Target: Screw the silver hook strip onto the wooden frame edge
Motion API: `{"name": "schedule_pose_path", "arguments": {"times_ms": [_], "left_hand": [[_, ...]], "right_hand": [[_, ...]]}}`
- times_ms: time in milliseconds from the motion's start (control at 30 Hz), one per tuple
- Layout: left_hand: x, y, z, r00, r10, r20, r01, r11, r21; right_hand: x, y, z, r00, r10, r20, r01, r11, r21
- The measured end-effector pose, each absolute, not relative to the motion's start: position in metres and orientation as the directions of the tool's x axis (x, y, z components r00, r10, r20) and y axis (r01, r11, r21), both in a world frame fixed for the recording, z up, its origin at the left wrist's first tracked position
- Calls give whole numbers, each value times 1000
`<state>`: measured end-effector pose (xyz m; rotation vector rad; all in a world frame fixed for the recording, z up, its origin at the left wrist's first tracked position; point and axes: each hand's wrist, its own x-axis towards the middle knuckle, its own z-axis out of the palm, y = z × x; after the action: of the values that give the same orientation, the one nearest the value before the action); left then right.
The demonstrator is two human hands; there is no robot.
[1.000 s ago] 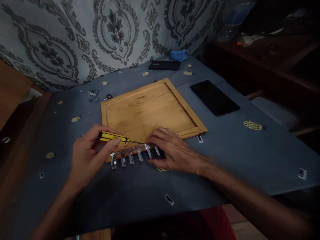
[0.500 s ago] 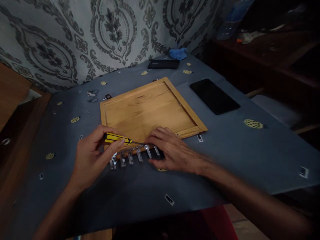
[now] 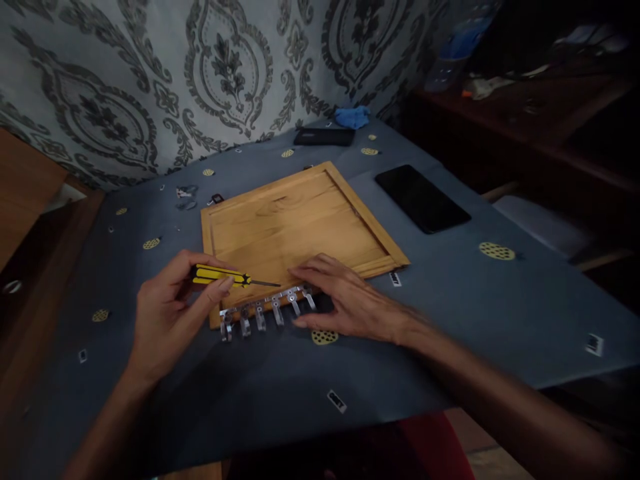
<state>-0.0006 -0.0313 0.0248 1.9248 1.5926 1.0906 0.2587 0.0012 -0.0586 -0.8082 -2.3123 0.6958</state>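
Note:
My left hand (image 3: 167,313) is closed round a small yellow and black screwdriver (image 3: 220,277), whose thin shaft points right, toward the hook strip. A wooden strip with several metal hooks (image 3: 265,311) lies at the near edge of a square wooden panel (image 3: 295,223). My right hand (image 3: 345,300) rests with fingers spread flat on the panel's near edge and the right end of the hook strip.
A blue-grey cloth with yellow dots (image 3: 475,300) covers the table. A black phone (image 3: 421,198) lies right of the panel; a dark flat device (image 3: 324,137) and a blue rag (image 3: 353,117) sit at the back. Small metal parts (image 3: 185,195) lie back left. A patterned wall (image 3: 225,67) stands behind.
The screwdriver tip has pulled back left, off the hook strip's screw. My right hand has slid slightly toward me. The view shifted a little.

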Motion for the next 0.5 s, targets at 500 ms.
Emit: {"name": "schedule_pose_path", "arguments": {"times_ms": [500], "left_hand": [[-6,-23,21,39,939,343,616,-293,731]], "right_hand": [[261,3,-50,-642,698,318,373,647,-665]]}}
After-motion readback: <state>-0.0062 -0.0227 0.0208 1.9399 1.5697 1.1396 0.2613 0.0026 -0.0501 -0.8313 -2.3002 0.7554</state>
